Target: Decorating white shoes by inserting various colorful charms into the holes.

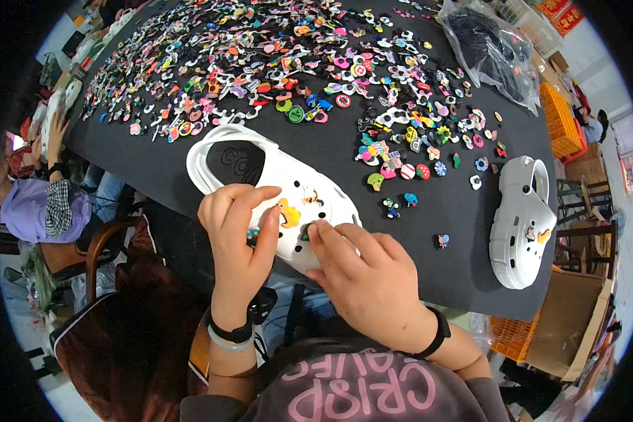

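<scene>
A white clog lies tilted in front of me at the table's near edge, its heel end pointing up and left. My left hand curls over the clog's near side and steadies it, thumb and forefinger on the upper. A yellow-orange charm sits in the upper beside my thumb, and a brown-and-white charm lies just beyond it. My right hand pinches a small dark green shoe charm against the clog's toe area. Several bare holes show in the upper.
Many colourful charms cover the far part of the dark table. Another white clog with charms stands at the right. Behind it are a clear plastic bag and orange crates. A co-worker's arm reaches in at the far left.
</scene>
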Action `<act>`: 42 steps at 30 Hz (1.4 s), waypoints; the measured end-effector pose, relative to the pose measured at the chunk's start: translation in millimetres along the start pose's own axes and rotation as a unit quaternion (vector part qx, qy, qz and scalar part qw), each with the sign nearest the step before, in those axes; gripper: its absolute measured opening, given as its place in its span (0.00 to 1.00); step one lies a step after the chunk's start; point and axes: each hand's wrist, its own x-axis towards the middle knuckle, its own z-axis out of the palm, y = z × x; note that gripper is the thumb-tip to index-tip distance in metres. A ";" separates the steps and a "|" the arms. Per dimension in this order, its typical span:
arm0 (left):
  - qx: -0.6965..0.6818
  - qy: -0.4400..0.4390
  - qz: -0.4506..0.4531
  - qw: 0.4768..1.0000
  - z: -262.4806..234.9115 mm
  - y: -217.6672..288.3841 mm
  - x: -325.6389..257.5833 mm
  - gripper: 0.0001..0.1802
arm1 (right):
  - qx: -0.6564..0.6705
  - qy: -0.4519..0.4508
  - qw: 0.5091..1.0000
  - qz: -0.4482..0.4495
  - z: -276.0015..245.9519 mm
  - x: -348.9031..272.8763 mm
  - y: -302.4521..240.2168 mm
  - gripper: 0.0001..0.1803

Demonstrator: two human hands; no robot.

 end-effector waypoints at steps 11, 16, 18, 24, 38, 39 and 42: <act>-0.061 0.007 -0.025 0.998 -1.6 -5.0 4.1 0.11 | -0.100 -0.083 0.991 -0.019 7.6 23.0 -28.8 0.23; -0.093 0.023 -0.051 0.994 2.6 -5.9 3.0 0.12 | -0.046 -0.121 0.992 -0.012 8.8 28.4 -22.2 0.15; -0.132 0.035 -0.069 0.988 3.6 -9.2 0.5 0.12 | 0.047 -0.058 0.997 0.017 0.4 19.2 -2.1 0.14; -0.335 0.042 -0.067 0.939 -6.7 -11.8 -3.7 0.18 | 0.192 0.068 0.972 0.115 -37.8 -71.2 32.1 0.19; -0.035 0.016 0.146 0.989 -17.8 42.0 -59.0 0.09 | 0.071 0.085 0.960 0.258 -82.7 -111.4 110.4 0.15; -0.065 0.009 0.132 0.989 -16.6 42.3 -61.5 0.08 | 0.067 0.094 0.961 0.250 -78.5 -100.1 117.5 0.14; -0.123 -0.022 0.147 0.981 -7.9 36.2 -63.7 0.08 | 0.007 0.080 0.965 0.250 -61.0 -81.6 150.7 0.18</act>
